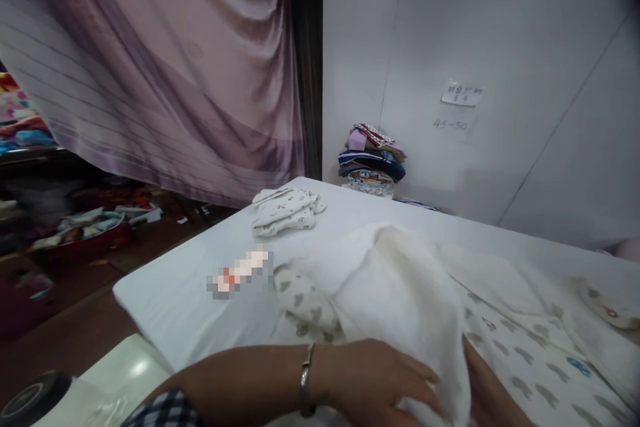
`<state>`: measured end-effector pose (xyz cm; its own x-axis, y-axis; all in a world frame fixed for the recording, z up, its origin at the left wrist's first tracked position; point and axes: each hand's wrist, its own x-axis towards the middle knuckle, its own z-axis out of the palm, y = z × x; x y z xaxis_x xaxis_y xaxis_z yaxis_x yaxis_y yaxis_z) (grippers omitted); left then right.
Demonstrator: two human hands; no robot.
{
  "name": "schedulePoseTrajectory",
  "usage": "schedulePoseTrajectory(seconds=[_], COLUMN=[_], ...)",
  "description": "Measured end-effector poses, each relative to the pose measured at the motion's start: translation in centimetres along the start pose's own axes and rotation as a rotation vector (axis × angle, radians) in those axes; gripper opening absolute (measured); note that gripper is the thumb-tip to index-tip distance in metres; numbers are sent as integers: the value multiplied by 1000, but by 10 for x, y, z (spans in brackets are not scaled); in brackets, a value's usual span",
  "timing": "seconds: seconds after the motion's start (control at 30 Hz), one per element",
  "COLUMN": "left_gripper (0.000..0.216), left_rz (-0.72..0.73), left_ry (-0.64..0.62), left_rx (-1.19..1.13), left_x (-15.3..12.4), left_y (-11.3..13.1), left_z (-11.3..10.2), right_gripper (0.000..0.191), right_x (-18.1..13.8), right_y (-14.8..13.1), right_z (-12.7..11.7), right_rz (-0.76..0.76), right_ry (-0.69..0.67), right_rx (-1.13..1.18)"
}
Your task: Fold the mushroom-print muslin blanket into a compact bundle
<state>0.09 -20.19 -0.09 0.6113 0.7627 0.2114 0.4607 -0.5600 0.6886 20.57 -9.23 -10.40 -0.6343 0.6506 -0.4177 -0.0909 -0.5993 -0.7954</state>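
A white garment with a grey-patterned part is bunched and partly raised at the table's near side. My left hand, with a bracelet at the wrist, reaches across from the left, its fingers closed on the white cloth. On the cloth's other side is my right hand; its fingers are hidden behind the fabric and below the frame edge. More white cloth with grey prints and small coloured motifs lies spread to the right.
A folded printed white cloth lies at the far end of the white table. Stacked folded clothes stand by the wall. A pink curtain hangs left. At lower left is a pale machine-like thing. One table item is pixelated.
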Motion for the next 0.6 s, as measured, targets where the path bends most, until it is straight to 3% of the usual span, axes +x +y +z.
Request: schedulePoseTrajectory(seconds=[0.07, 0.17, 0.23, 0.33, 0.47, 0.6], left_gripper=[31, 28, 26, 22, 19, 17], left_rz=[-44, -449, -837, -1092, -1241, -1223], left_ry=[38, 299, 513, 598, 563, 531], left_rx=[-49, 89, 310, 419, 433, 432], left_x=[3, -1, -9, -24, -30, -7], left_y=[-5, -49, -88, -136, -165, -151], left_z=[-5, -46, -75, -102, -118, -122], right_gripper=[64, 51, 49, 54, 57, 58], right_x=[-3, -7, -8, -9, -8, -8], right_y=[2, -3, -8, -11, -9, -9], right_z=[0, -4, -6, -5, -3, -3], right_rz=[82, 100, 115, 124, 155, 152], right_ry=[-47, -48, -55, -83, -117, -91], right_rx=[77, 116, 124, 150, 156, 145])
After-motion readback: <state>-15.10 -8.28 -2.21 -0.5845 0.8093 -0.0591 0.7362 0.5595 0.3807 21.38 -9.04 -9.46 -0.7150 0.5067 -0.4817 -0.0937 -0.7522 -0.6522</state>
